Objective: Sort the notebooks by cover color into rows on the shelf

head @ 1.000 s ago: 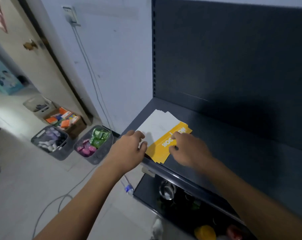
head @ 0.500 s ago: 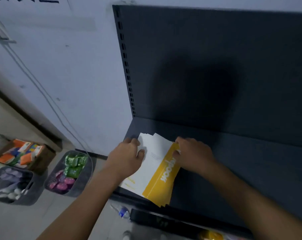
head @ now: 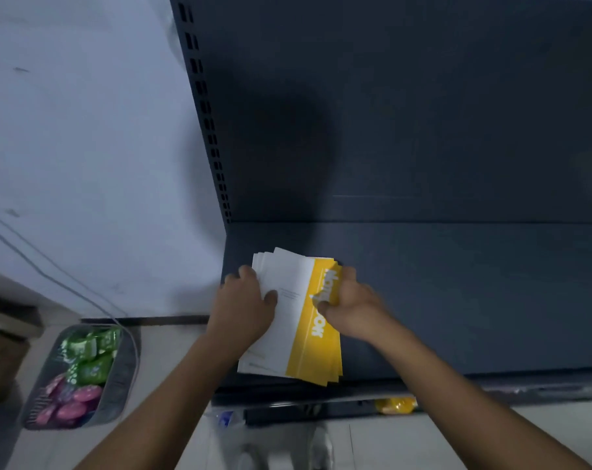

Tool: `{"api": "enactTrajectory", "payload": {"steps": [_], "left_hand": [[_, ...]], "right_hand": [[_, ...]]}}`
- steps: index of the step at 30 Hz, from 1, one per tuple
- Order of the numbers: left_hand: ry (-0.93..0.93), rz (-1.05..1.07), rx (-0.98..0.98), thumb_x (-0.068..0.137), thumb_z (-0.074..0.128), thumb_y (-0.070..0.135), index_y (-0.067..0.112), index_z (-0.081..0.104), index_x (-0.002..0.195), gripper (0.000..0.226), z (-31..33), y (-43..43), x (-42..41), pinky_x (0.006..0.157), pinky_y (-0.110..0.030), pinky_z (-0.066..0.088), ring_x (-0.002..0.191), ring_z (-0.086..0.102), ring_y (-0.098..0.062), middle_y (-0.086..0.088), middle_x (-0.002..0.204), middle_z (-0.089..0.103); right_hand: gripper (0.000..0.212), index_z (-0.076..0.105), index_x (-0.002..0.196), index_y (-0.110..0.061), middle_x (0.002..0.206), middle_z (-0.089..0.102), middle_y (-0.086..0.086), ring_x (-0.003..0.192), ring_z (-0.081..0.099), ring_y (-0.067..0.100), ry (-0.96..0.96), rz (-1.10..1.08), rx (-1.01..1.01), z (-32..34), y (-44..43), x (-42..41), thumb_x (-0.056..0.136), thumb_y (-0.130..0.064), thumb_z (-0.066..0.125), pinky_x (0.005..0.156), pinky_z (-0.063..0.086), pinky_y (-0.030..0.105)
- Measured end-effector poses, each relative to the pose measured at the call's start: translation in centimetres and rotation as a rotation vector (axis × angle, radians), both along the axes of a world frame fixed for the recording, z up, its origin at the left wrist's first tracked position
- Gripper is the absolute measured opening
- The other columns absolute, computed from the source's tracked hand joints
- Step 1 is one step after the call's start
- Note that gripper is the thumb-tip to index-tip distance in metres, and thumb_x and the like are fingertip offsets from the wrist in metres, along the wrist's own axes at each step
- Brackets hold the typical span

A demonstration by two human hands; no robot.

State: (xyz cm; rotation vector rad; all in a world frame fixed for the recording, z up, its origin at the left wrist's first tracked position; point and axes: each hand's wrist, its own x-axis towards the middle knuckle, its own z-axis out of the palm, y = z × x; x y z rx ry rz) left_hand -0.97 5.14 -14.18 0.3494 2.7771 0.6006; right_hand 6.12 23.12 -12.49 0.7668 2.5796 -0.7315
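1. The stack (head: pixel 298 320) of notebooks has turned. A second ago it lay slantwise across the front left corner of the shelf (head: pixel 457 300). Now its long side runs front to back, nearly square with the shelf's edge (the camera has swung too, so part of that shift is only the view).
2. The left hand (head: pixel 245 307) grips the stack's white left edge, with the thumb on the top cover and the fingers curled round the side. The right hand (head: pixel 352 307) grips the yellow right edge, with the thumb pressed on the yellow band. A second ago both hands lay flatter on top.
3. The stack sits near the shelf's left end, its near end at the front lip. Whether it is lifted at all, I cannot tell. The notebooks are fanned, their corners stepped at both ends.
4. Only white-and-yellow covers show; the lower ones are hidden.
5. This looks like squaring up before sorting. No rows stand on the shelf yet, so the task has barely begun.
6. A basket (head: pixel 119 378) on the floor to the left holds green and pink packets.
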Motion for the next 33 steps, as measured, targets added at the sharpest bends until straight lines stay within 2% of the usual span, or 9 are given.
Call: {"api": "enactTrajectory", "payload": {"steps": [5,8,11,15,18,22,25,30,33], "left_hand": [[-0.083,-0.032,-0.026,0.092,0.061,0.044,0.01,0.038,0.115,0.047,0.4,0.2,-0.1,0.073,-0.031,0.043,0.101,0.059,-0.028,-0.013,0.116,0.058],[-0.132,-0.014,-0.01,0.091,0.062,0.044,0.014,0.035,0.106,0.043,0.5,0.0,-0.4,0.066,-0.028,0.04,0.086,0.052,-0.02,-0.009,0.111,0.058],[-0.163,0.014,-0.004,0.092,0.061,0.045,0.013,0.038,0.108,0.043,0.4,-0.3,-0.5,0.068,-0.03,0.042,0.09,0.056,-0.021,-0.008,0.11,0.059],[-0.228,0.061,0.036,0.091,0.064,0.041,0.008,0.049,0.108,0.04,0.5,-1.0,-0.9,0.062,-0.028,0.043,0.086,0.058,-0.019,-0.004,0.103,0.061],[-0.266,0.089,0.114,0.092,0.063,0.033,0.01,0.05,0.102,0.028,0.7,-1.5,-1.2,0.058,-0.026,0.042,0.081,0.057,-0.015,0.0,0.094,0.058],[-0.27,0.159,0.22,0.097,0.054,0.021,0.009,0.04,0.102,0.019,0.7,-1.7,-1.2,0.053,-0.022,0.036,0.073,0.048,-0.006,0.005,0.085,0.049],[-0.236,0.162,0.244,0.099,0.05,0.017,0.009,0.038,0.105,0.016,0.5,-2.3,-1.1,0.051,-0.021,0.034,0.071,0.048,-0.004,0.008,0.083,0.049],[-0.159,0.163,0.256,0.099,0.048,0.013,0.016,0.04,0.112,0.015,0.2,-3.3,-0.7,0.052,-0.017,0.036,0.069,0.048,0.0,0.014,0.081,0.048],[-0.117,0.158,0.263,0.099,0.045,0.011,0.015,0.042,0.125,0.026,0.0,-3.8,-0.4,0.052,-0.018,0.037,0.069,0.05,0.0,0.016,0.079,0.049]], "right_hand": [[0.07,0.032,0.142,-0.009,0.134,0.055,0.01,0.12,0.057,0.03,-0.029,-0.099,-0.055,-0.1,-0.7,-0.1,0.089,-0.039,0.068,0.096,0.05,0.042],[0.062,0.042,0.137,-0.012,0.132,0.056,0.007,0.117,0.059,0.03,-0.006,-0.075,-0.027,-0.4,-0.7,0.0,0.088,-0.042,0.067,0.09,0.052,0.039],[0.055,0.047,0.129,-0.012,0.132,0.051,0.008,0.115,0.058,0.032,0.017,-0.016,0.042,-0.7,-1.0,0.2,0.09,-0.047,0.063,0.079,0.045,0.032],[0.057,0.044,0.13,-0.008,0.134,0.048,0.01,0.118,0.056,0.033,0.033,0.029,0.064,-1.0,-1.4,0.4,0.091,-0.046,0.062,0.077,0.041,0.033],[0.06,0.042,0.135,-0.008,0.135,0.046,0.006,0.121,0.053,0.029,0.047,0.071,0.054,-0.8,-1.6,0.4,0.092,-0.044,0.062,0.081,0.045,0.034],[0.053,0.047,0.133,-0.012,0.139,0.046,0.007,0.124,0.051,0.027,0.028,0.122,-0.019,-0.1,-2.3,0.3,0.092,-0.043,0.06,0.096,0.051,0.042],[0.045,0.051,0.127,-0.015,0.134,0.049,0.005,0.118,0.054,0.025,0.001,0.151,-0.027,0.2,-2.6,0.3,0.093,-0.043,0.057,0.092,0.052,0.041],[0.044,0.051,0.127,-0.017,0.134,0.047,0.005,0.116,0.052,0.023,-0.001,0.165,-0.061,0.2,-2.5,0.5,0.092,-0.043,0.056,0.085,0.048,0.036],[0.036,0.053,0.117,-0.022,0.12,0.05,0.0,0.098,0.054,0.015,-0.021,0.184,-0.094,0.4,-2.6,0.4,0.091,-0.046,0.056,0.069,0.044,0.031]]}}
